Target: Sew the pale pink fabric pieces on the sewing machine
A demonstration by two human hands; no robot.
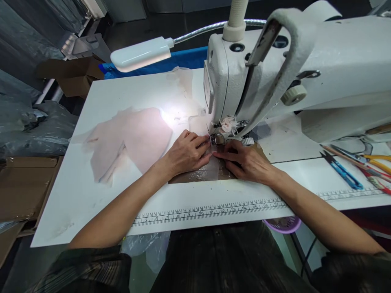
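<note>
A piece of sheer pale fabric [209, 169] lies under the presser foot [217, 139] of a white sewing machine [226, 81]. My left hand [191, 152] is on the fabric left of the foot, its fingers bent and closed on it. Just in front of the foot, my right hand [246, 162] has its index finger stretched towards my left thumb, the other fingers curled in at the fabric. The fingertips of both hands nearly meet there. Their exact grip is partly hidden. A brown sheet [181, 178] shows beneath the fabric.
Pale pink fabric pieces [146, 134] lie left on the white table [76, 203]. A lamp [142, 53] hangs above. Blue thread snips [343, 173] lie right, beside other tools with orange handles [377, 158]. A ruler strip [210, 209] runs along the front edge.
</note>
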